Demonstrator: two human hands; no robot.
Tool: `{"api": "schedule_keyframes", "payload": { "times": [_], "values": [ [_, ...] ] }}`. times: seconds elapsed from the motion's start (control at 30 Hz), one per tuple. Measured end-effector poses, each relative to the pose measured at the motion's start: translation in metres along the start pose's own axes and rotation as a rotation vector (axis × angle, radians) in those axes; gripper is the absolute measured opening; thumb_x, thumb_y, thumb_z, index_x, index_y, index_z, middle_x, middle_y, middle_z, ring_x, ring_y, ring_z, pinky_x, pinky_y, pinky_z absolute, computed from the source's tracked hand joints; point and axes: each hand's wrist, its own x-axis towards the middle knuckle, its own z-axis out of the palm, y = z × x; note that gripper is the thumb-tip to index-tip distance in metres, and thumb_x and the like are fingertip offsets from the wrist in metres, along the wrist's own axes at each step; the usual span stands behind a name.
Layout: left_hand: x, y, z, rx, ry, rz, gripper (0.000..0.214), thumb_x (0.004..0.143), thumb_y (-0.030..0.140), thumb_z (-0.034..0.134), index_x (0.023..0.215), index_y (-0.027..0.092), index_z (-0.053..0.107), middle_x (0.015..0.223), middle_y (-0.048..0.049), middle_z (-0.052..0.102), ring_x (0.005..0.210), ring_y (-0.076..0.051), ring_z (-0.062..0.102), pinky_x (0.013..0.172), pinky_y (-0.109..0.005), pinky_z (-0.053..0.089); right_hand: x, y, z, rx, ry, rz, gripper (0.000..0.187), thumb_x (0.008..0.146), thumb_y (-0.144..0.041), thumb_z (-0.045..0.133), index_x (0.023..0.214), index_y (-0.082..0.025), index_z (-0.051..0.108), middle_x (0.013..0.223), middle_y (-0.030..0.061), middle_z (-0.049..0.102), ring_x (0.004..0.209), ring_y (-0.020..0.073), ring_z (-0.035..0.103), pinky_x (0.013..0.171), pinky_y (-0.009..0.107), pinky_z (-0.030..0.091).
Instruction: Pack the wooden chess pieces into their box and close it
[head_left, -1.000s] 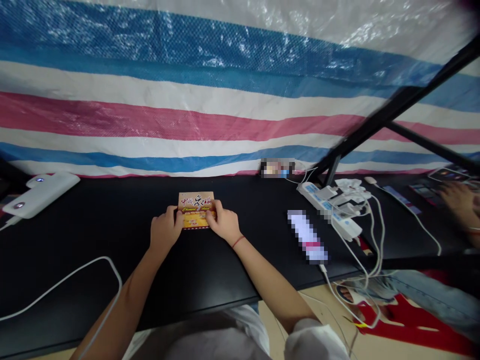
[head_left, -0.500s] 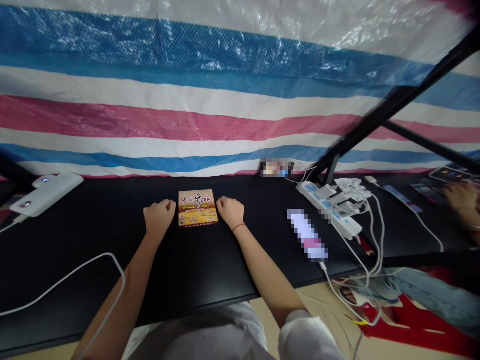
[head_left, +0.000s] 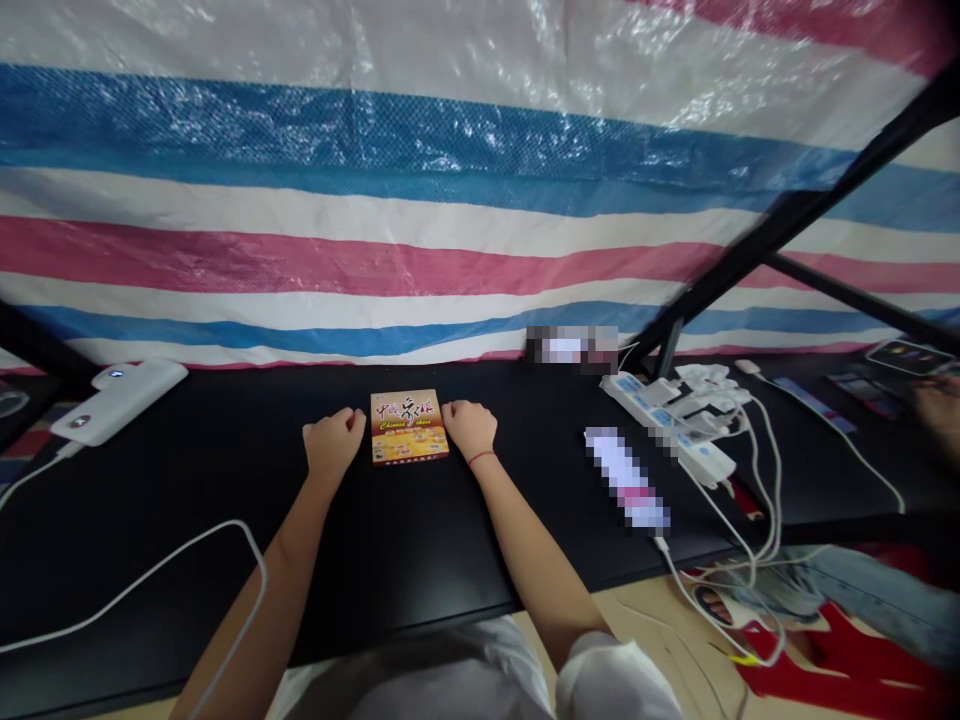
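Observation:
A small orange and yellow Chinese chess box [head_left: 409, 428] lies flat on the black table [head_left: 405, 560], its printed lid facing up. Just left of it my left hand [head_left: 334, 440] rests on the table, curled into a fist with nothing in it. On the other side my right hand [head_left: 470, 430], a red string round its wrist, is also closed in a fist, its knuckles close beside the box's right edge. Neither hand holds the box.
A white power bank [head_left: 120, 405] with a cable sits at left. To the right are a blurred phone [head_left: 626, 478] on a cable and a power strip [head_left: 667, 425] crowded with chargers. Another person's hand [head_left: 937, 410] is at the far right. Striped sheeting [head_left: 375, 260] hangs behind.
The view has shifted slightly, so everything sits a little lower and further right. Both hands stay closed beside the box, which has not visibly moved on the table.

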Motion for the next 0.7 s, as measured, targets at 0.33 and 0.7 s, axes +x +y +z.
{"api": "schedule_keyframes", "payload": {
  "times": [0.33, 0.7],
  "values": [
    [0.000, -0.001, 0.000, -0.007, -0.001, 0.032, 0.037, 0.091, 0.039, 0.035, 0.068, 0.020, 0.058, 0.071, -0.0052, 0.069, 0.076, -0.022, 0.063, 0.066, -0.031, 0.025, -0.008, 0.010, 0.004, -0.009, 0.032, -0.071, 0.036, 0.096, -0.036, 0.041, 0.085, -0.022, 0.072, 0.086, 0.0065, 0.073, 0.080, 0.0172, 0.069, 0.065, 0.022, 0.041],
    [-0.001, -0.001, 0.001, 0.017, -0.001, 0.044, 0.037, 0.092, 0.038, 0.037, 0.072, 0.021, 0.062, 0.071, -0.0056, 0.068, 0.078, -0.023, 0.064, 0.067, -0.032, 0.026, -0.007, 0.013, 0.004, 0.014, 0.031, -0.095, 0.036, 0.096, -0.037, 0.043, 0.078, -0.021, 0.070, 0.079, 0.0044, 0.072, 0.072, 0.0143, 0.066, 0.058, 0.021, 0.033]
  ]
}}
